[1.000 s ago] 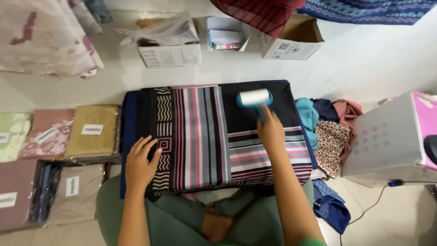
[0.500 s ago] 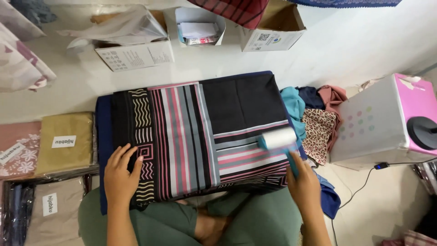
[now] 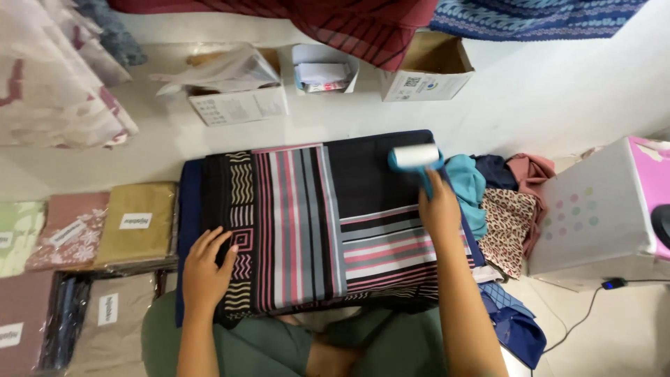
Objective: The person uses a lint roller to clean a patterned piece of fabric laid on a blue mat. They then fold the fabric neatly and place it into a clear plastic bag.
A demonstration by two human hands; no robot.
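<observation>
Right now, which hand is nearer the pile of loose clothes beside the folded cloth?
Right. The right hand grips the lint roller just beside the clothes pile; the left hand presses the cloth's far end.

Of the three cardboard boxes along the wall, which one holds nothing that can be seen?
The right-hand brown box, next to the hanging red cloth. The middle box holds packets; the left box holds clear plastic wrapping.

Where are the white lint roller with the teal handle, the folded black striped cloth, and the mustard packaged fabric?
White lint roller (image 3: 415, 155), head view, on its roll.
Folded black striped cloth (image 3: 300, 223), head view, central stripes.
Mustard packaged fabric (image 3: 139, 241), head view, lower half.
</observation>
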